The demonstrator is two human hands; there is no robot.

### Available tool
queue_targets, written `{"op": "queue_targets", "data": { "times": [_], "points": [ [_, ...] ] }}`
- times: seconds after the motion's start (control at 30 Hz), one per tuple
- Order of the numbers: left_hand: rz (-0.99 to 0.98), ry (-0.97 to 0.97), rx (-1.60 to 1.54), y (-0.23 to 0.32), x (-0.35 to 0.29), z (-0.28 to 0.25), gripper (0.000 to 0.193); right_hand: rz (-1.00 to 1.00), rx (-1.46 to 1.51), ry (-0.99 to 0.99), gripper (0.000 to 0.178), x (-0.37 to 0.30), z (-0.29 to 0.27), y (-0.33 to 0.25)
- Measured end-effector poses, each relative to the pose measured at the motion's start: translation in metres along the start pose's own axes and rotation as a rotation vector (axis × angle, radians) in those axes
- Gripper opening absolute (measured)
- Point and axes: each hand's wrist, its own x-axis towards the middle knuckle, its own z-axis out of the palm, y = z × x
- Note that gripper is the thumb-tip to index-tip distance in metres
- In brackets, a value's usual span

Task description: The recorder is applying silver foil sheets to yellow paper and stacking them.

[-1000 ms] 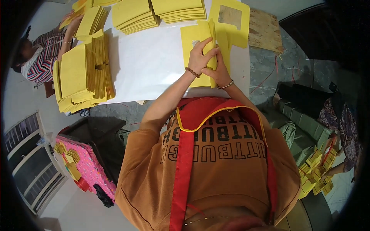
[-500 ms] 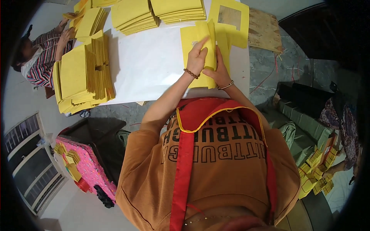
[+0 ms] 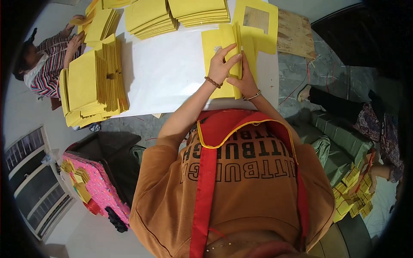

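Note:
Near the right end of the white table, a yellow folded sheet stands partly raised between my two hands. My left hand closes on its left face, with the thumb and forefinger against the fold. My right hand grips the opposite side, fingers pointing up along its edge and thumb across the lower part. Other flat yellow sheets lie underneath and to the right. Whether the sheet is paper or felt I cannot tell.
Stacks of folded yellow pieces stand on the table at the left and the far side. A yellow frame-shaped sheet lies far right. A co-worker handles yellow pieces at left; another person is at right beside yellow bundles.
My left hand's fingers have shifted slightly on the fold, the thumb spreading rightward. My right hand stays nearly in place. The person at right has moved, and a leg now stretches toward the table.

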Motion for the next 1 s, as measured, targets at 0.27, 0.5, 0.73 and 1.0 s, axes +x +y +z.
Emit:
{"op": "queue_targets", "data": {
  "times": [0.27, 0.5, 0.73, 1.0],
  "points": [
    [-0.085, 0.068, -0.140, -0.002, -0.002, 0.004, 0.040, 0.050, 0.176, -0.014, 0.104, -0.001, 0.002, -0.011],
    [0.025, 0.037, 0.064, 0.003, 0.001, 0.003, 0.037, 0.008, -0.073, -0.013, 0.104, -0.001, 0.001, -0.010],
    [0.120, 0.060, 0.101, -0.001, 0.001, 0.004, 0.043, -0.033, -0.098, -0.003, 0.103, 0.000, 0.002, -0.008],
    [0.014, 0.187, -0.159, 0.012, -0.003, 0.009, 0.037, -0.024, 0.071, -0.021, 0.105, 0.002, 0.000, -0.010]
  ]
}}
